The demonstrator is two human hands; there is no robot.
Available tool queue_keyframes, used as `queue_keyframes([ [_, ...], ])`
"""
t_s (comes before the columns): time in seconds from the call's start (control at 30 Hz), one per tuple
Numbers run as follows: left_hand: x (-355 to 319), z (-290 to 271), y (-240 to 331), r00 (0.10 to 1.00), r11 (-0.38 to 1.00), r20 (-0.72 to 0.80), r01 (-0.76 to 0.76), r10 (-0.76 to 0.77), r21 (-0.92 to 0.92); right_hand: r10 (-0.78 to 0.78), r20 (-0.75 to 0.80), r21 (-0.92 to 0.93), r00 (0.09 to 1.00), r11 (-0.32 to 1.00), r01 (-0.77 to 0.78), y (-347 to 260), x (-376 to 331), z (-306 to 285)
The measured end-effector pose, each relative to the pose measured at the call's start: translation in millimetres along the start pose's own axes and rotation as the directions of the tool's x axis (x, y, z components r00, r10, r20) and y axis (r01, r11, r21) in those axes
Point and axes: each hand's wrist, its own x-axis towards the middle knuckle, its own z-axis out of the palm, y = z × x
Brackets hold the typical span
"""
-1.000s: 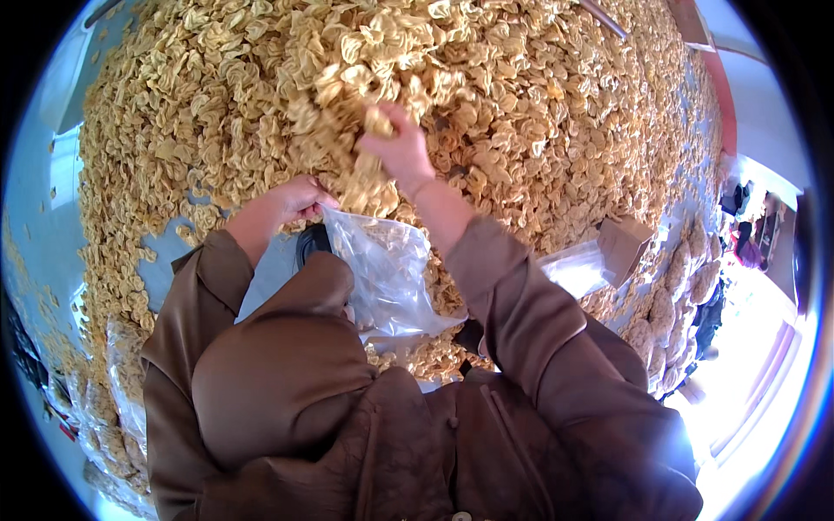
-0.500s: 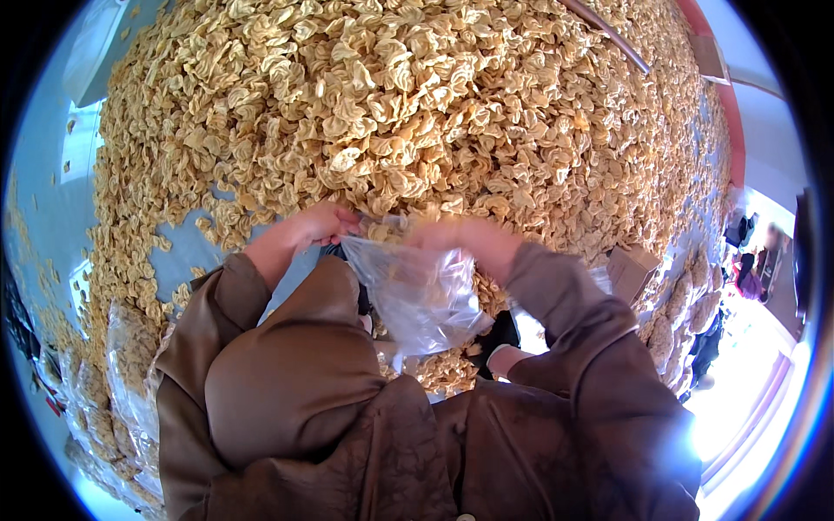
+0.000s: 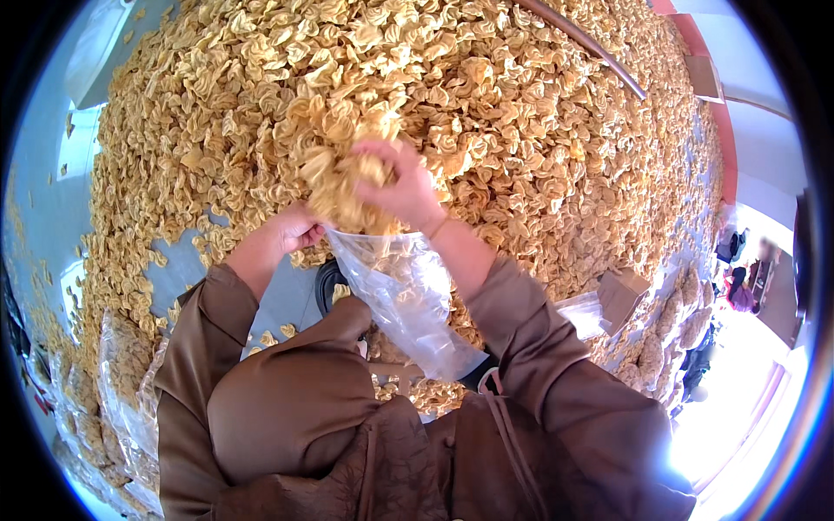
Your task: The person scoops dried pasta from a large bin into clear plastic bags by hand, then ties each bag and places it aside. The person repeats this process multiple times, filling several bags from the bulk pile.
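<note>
Two hands share the work at the edge of a wide heap of wavy yellow pieces (image 3: 261, 113). My left hand (image 3: 298, 230) has its fingers pinched narrow on the upper left edge of a clear plastic bag (image 3: 391, 291); I judge that this small grip keeps the mouth from sagging, and leaves most of the rim free. The bag slants down between my forearms, its lower end off to the right, near my right sleeve (image 3: 512, 304). Whether the pieces I see through it lie inside or behind, I cannot tell.

My right hand (image 3: 404, 189) is just above that mouth, the fingers curved around a loose clump of pieces (image 3: 334, 187). They are bent rather than squeezed, probably because such thin, curled shapes would crack under a hard grip. Blur hides how many I have. Having the bag right against the heap presumably keeps the reach short.

Beyond my right forearm, flat clear plastic (image 3: 580, 314) lies beside an open cardboard box (image 3: 620, 300), likely put there to be within easy reach. A long pole (image 3: 599, 56) rests across the far part of the heap, well apart from my fingers. Filled bags (image 3: 122, 373) are gathered at my left, out of the way of both arms.
</note>
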Motion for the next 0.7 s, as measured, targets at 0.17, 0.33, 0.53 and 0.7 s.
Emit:
queue_keyframes([
  [0.17, -1, -33, -18, 0.966, 0.995, 0.248, -0.089, 0.074, 0.050, 0.318, 0.227, 0.168, 0.920, 0.918, -0.359, 26, -92, 74],
  [0.33, -14, 9, -29, 0.973, 0.979, 0.226, -0.089, 0.046, 0.181, 0.467, 0.762, -0.392, 0.449, 0.884, -0.255, 50, -128, 56],
  [0.53, -10, -27, -32, 0.998, 0.997, 0.050, 0.024, -0.028, 0.078, 0.109, 0.931, -0.340, 0.348, 0.604, 0.721, -13, 38, -11],
  [0.7, -24, -32, 6, 0.998, 0.974, 0.051, 0.045, -0.035, -0.223, 0.149, 0.199, -0.655, 0.969, 0.755, 0.018, -42, 167, 11],
])
